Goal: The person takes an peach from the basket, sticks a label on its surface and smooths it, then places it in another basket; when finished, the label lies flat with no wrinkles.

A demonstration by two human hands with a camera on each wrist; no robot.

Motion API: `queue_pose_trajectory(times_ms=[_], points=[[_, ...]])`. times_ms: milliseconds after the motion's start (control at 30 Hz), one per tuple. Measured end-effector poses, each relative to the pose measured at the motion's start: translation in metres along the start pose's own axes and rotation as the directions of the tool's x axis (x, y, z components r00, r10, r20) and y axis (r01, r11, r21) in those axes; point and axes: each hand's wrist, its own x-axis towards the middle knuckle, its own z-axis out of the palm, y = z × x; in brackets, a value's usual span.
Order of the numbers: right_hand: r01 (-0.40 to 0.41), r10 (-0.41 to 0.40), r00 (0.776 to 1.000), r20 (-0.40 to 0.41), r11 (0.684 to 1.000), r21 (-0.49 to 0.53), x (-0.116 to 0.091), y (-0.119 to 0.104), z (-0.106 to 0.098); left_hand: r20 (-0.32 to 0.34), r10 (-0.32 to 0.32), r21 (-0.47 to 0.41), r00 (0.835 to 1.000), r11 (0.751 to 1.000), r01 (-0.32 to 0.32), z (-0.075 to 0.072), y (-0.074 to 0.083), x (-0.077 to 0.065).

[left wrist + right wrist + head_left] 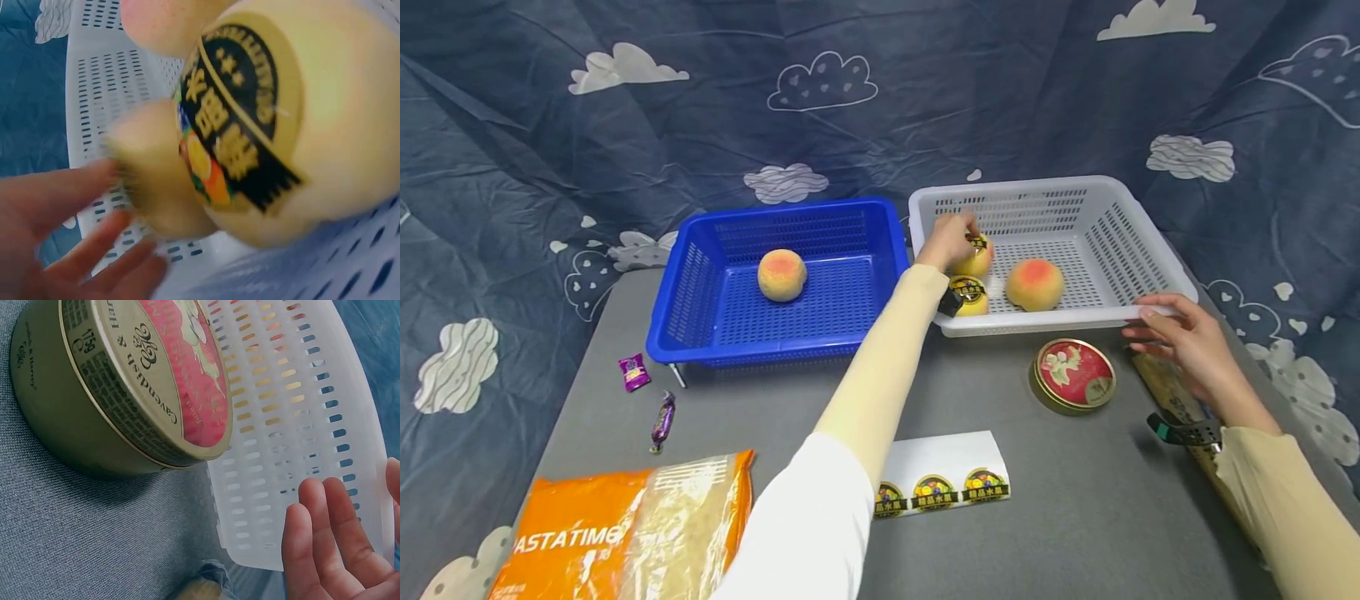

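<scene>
In the head view my left hand (951, 240) is inside the left end of the white basket (1037, 321), at a peach (976, 265) with a black and gold sticker. In the left wrist view its fingers are spread, fingertips right at the edge of that blurred peach (165, 162). A second stickered peach (970, 307) sits nearer the front wall, and a peach without a visible sticker (1035, 285) lies to the right. My right hand (1198, 346) holds the basket's front right rim, one finger over the top and others against the outer wall.
A blue basket (820, 337) with one peach (782, 275) stands left. In front are a round red-and-gold tin (1072, 375), a sticker sheet (951, 454), two purple-wrapped candies (662, 422) and an orange pasta bag (587, 533). A long brown package (1172, 392) lies under the right arm.
</scene>
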Motion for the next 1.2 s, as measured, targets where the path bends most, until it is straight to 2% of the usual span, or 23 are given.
queue_pose_trajectory(times_ms=[100, 200, 267, 367, 433, 533, 600, 733, 833, 933, 1000, 1100, 1200], points=[[-0.004, 0.004, 1.000, -0.005, 1.000, -0.011, -0.008, -0.017, 0.018, 0.117, -0.002, 0.049, 0.993, 0.999, -0.004, -0.004, 0.000, 0.000], [-0.002, 0.003, 1.000, 0.016, 1.000, -0.008, -0.004, -0.015, 0.013, 0.222, 0.025, 0.071, 0.975, 0.997, -0.042, -0.014, 0.002, -0.003], [-0.004, 0.005, 0.999, 0.032, 1.000, -0.022, -0.003, -0.013, 0.008, 0.249, 0.071, 0.060, 0.966, 0.994, -0.088, -0.024, 0.003, -0.008], [-0.015, 0.017, 0.998, 0.053, 0.999, -0.049, -0.002, -0.013, 0.004, 0.214, 0.184, -0.040, 0.959, 0.983, -0.179, -0.044, -0.001, -0.022], [-0.023, 0.029, 0.997, 0.072, 0.997, -0.076, -0.004, -0.017, 0.006, 0.159, 0.267, -0.138, 0.950, 0.959, -0.246, -0.059, -0.006, -0.036], [-0.049, 0.061, 0.994, 0.091, 0.990, -0.133, -0.008, -0.028, 0.011, 0.076, 0.351, -0.308, 0.933, 0.898, -0.313, -0.080, -0.019, -0.064], [-0.054, 0.076, 0.992, 0.099, 0.977, -0.208, -0.012, -0.038, 0.017, 0.037, 0.365, -0.435, 0.930, 0.844, -0.314, -0.091, -0.029, -0.087], [-0.015, 0.058, 0.987, 0.150, 0.962, -0.273, -0.013, -0.057, 0.031, -0.016, 0.338, -0.663, 0.941, 0.701, -0.263, -0.100, -0.054, -0.139], [0.057, -0.001, 0.975, 0.222, 0.967, -0.249, -0.008, -0.072, 0.052, -0.017, 0.303, -0.750, 0.953, 0.626, -0.213, -0.094, -0.077, -0.181], [0.145, -0.080, 0.949, 0.304, 0.970, -0.197, 0.004, -0.086, 0.082, 0.013, 0.263, -0.789, 0.965, 0.595, -0.152, -0.081, -0.099, -0.218], [0.195, -0.115, 0.929, 0.351, 0.960, -0.202, 0.015, -0.096, 0.106, 0.038, 0.228, -0.796, 0.973, 0.595, -0.108, -0.072, -0.114, -0.239], [0.248, -0.128, 0.907, 0.402, 0.932, -0.264, 0.034, -0.108, 0.149, 0.046, 0.168, -0.808, 0.985, 0.586, -0.062, -0.063, -0.135, -0.263], [0.277, -0.113, 0.878, 0.465, 0.912, -0.301, 0.056, -0.114, 0.195, 0.017, 0.090, -0.818, 0.996, 0.574, -0.037, -0.061, -0.156, -0.279]])
